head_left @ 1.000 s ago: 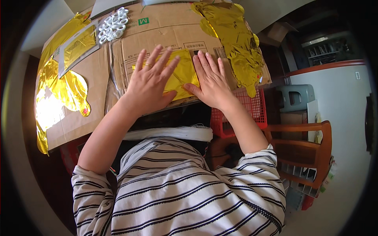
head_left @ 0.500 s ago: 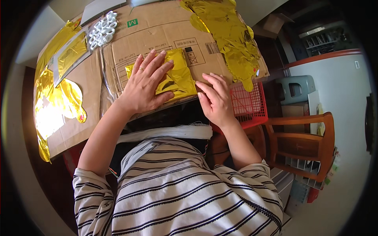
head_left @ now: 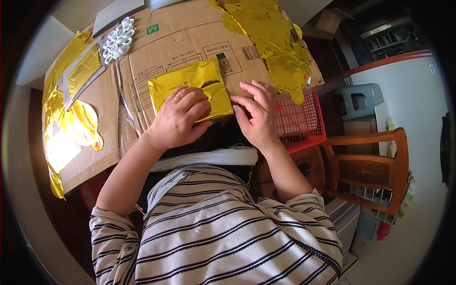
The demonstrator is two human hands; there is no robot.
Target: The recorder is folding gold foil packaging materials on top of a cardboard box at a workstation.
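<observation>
A rectangular, creased piece of folded gold foil (head_left: 190, 78) lies near the front edge of the cardboard-topped table. My left hand (head_left: 183, 116) rests over its lower part, fingers bent together with their tips down on the foil and partly hidden. A ring sits on one finger. Beside the foil's right edge is my right hand (head_left: 259, 116), its fingers loosely curved and apart, holding nothing. Whether its fingertips touch the foil, I cannot tell.
Flat, uninflated gold foil balloons (head_left: 273, 42) lie at the table's far right, with more gold foil (head_left: 80, 116) at the left. White ring-shaped pieces (head_left: 118, 40) are heaped at the back. A red plastic basket (head_left: 301, 118) and a wooden chair (head_left: 365, 168) stand at right.
My left hand has drawn toward me from lying flat across the foil, and its fingers have curled. More of the foil now shows. My right hand has stayed nearly in place.
</observation>
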